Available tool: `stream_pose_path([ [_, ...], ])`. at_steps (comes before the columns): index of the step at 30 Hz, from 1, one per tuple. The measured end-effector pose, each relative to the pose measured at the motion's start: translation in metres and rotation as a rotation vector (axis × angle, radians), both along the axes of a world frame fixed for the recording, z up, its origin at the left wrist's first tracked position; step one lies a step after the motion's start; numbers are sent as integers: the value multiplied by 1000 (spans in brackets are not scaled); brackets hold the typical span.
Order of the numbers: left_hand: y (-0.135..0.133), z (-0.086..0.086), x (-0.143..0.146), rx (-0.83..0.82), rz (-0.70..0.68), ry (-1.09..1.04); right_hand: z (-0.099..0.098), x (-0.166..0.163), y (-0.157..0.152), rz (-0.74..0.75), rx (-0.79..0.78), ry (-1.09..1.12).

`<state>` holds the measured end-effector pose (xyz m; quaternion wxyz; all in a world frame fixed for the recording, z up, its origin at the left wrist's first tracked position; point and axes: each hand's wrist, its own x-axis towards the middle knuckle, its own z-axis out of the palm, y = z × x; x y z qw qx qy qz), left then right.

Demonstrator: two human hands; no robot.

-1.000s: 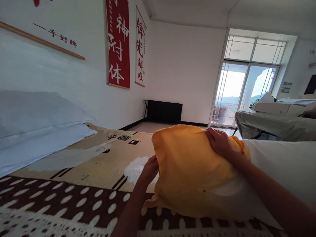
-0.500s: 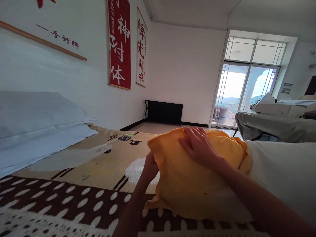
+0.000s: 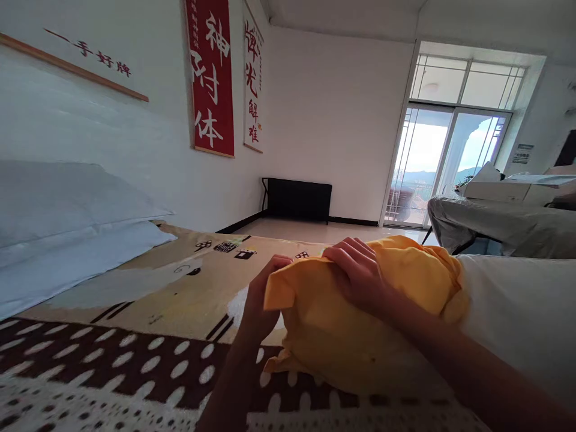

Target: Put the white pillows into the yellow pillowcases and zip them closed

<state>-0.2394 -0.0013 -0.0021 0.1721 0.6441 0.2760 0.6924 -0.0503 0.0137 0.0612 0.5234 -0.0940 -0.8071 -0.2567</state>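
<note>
A yellow pillowcase [image 3: 333, 336] is bunched over the left part of a white pillow [image 3: 517, 300], whose bare right part sticks out. My left hand [image 3: 263, 300] is closed at the upper left corner of the pillowcase, with some fingers hidden behind the cloth. My right hand [image 3: 362, 273] grips the top edge of the case, its fingers curled over to the far side. Folds of yellow cloth gather to the right of that hand. The case's lower left corner rests on the patterned blanket [image 3: 189, 300].
Two white pillows [image 3: 81, 210] are stacked at the left against the wall. Beyond the bed, a folded black table [image 3: 299, 201] leans by the wall. At the right, a plastic-covered table [image 3: 486, 219] carries a white box [image 3: 499, 191], near a glass sliding door [image 3: 423, 162].
My left hand has risen along the case's left edge to its upper corner, which now folds down towards me. The right hand keeps its hold on the top edge.
</note>
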Motion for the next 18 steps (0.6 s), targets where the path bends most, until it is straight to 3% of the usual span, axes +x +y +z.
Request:
stream_pose_path([
  [7,5,-5,0,-97,-14,-53,-1,3,0,-147,61,-43],
  [13,4,2,8,74,26,-88,1,0,-1,-133,-43,-27],
  [15,3,3,10,78,82,-76,1,-2,-1,-135,-32,-21],
  [18,2,2,13,92,290,-18,0,-4,0,-141,-4,-34],
])
